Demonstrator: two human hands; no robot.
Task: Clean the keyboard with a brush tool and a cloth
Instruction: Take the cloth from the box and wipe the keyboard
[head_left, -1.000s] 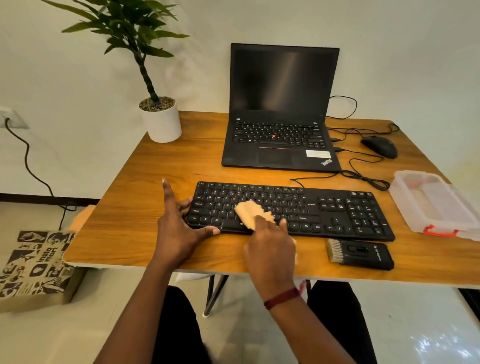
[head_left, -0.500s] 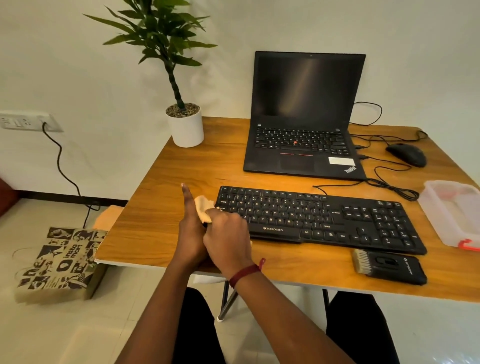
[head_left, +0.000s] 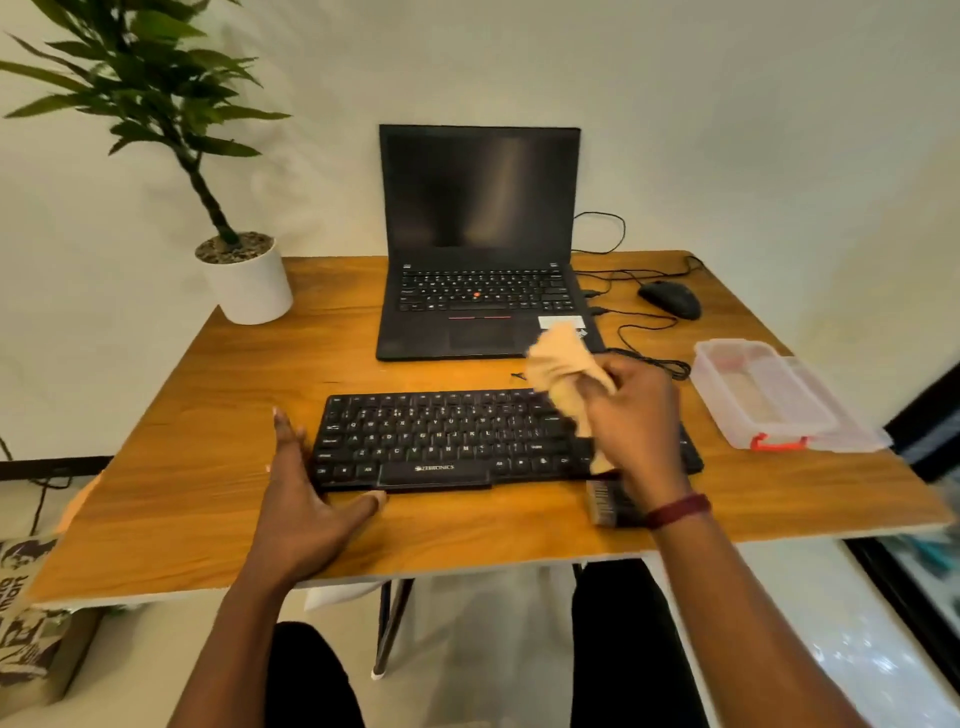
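Note:
A black keyboard (head_left: 441, 441) lies across the wooden table (head_left: 208, 415) in front of me. My left hand (head_left: 304, 499) rests flat and open against its left end, thumb along the front edge. Raised over the keyboard's right part, my right hand (head_left: 636, 421) is closed on a bunched beige cloth (head_left: 561, 364), which sticks up toward the laptop. The black brush tool (head_left: 605, 501) lies on the table in front of the keyboard's right end, mostly hidden behind my right wrist; only its bristle end shows.
An open black laptop (head_left: 478, 291) stands behind the keyboard. A black mouse (head_left: 670, 299) with loose cables sits at the back right. A clear plastic box (head_left: 769, 395) with red clips is on the right. A potted plant (head_left: 244, 280) occupies the back left corner.
My right hand has swept with the cloth from the keyboard's left end to above its right part and lifted. The left hand stays at the left end, now flatter. The view shifted.

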